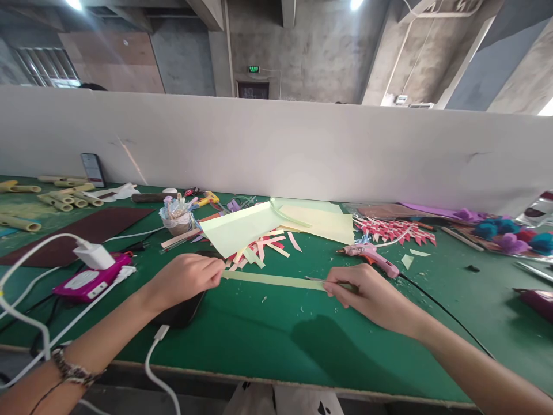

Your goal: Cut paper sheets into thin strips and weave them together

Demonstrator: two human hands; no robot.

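A narrow pale-green paper strip (272, 279) is stretched level above the table between my two hands. My left hand (190, 278) pinches its left end, with a dark phone (184, 308) partly under the wrist. At the right end, my right hand (358, 288) is closed on the strip. A thin pointed metal tool (314, 279) juts from the same fingers; its kind is mostly hidden. Just beyond lie cut paper strips (259, 251) in pink, yellow and green. Larger pale-green paper sheets (242, 225) rest behind them, one folded up.
A pink glue gun (374, 256) lies behind my right hand, its black cord running right. At left are a magenta power strip (93, 279) and white cables. A cup of paper pieces (177, 219) and red-white woven paper (393, 229) stand farther back, before a white partition (276, 150).
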